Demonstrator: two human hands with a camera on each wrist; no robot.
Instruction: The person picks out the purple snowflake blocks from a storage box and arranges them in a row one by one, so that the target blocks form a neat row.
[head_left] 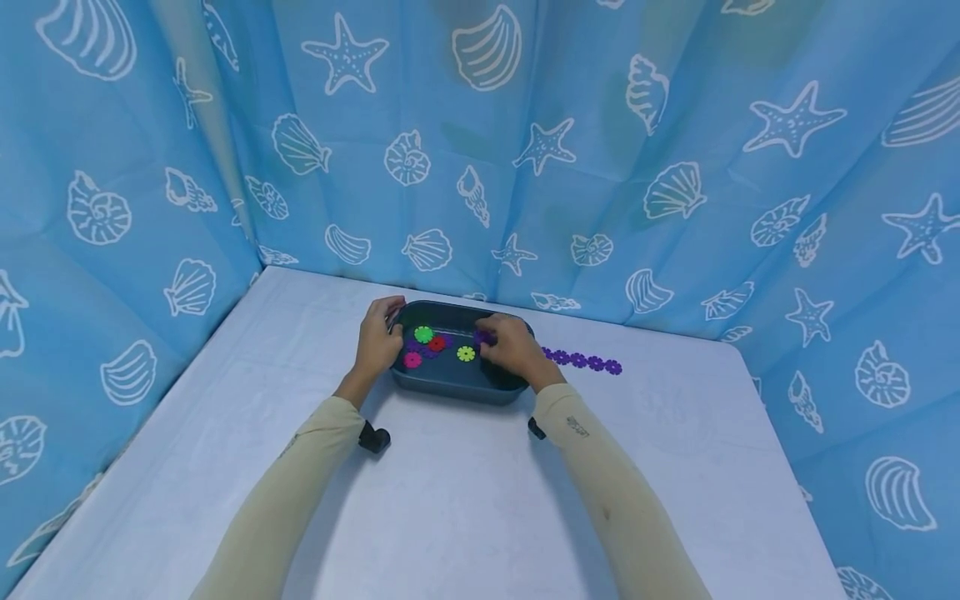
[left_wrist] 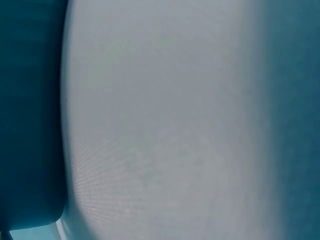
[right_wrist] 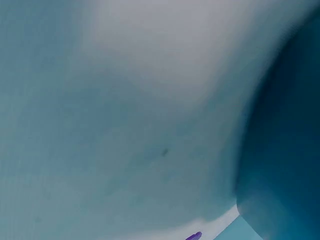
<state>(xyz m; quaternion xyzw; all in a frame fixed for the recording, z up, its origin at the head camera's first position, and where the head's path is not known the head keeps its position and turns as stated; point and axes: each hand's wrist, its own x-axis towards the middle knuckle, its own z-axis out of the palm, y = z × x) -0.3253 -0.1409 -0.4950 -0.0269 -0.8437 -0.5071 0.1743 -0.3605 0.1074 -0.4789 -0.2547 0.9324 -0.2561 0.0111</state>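
Note:
A dark grey-blue plastic bin (head_left: pixel 450 385) sits on the white table and holds several snowflake-shaped building discs. Among them are a green disc (head_left: pixel 423 334), a red disc (head_left: pixel 437 343), a pink disc (head_left: pixel 412 359) and a yellow-green disc (head_left: pixel 466 354). My left hand (head_left: pixel 377 340) grips the bin's left end at the rim. Inside the right end, my right hand (head_left: pixel 513 344) pinches a purple disc (head_left: pixel 486 337), partly hidden by the fingers. The bin's dark wall (left_wrist: pixel 30 120) fills the left edge of the left wrist view.
To the right of the bin lies a row of purple discs (head_left: pixel 579 360), its left end behind my right hand. A blue seashell-print curtain (head_left: pixel 480 167) hangs along the back and sides of the white table (head_left: pixel 450 500).

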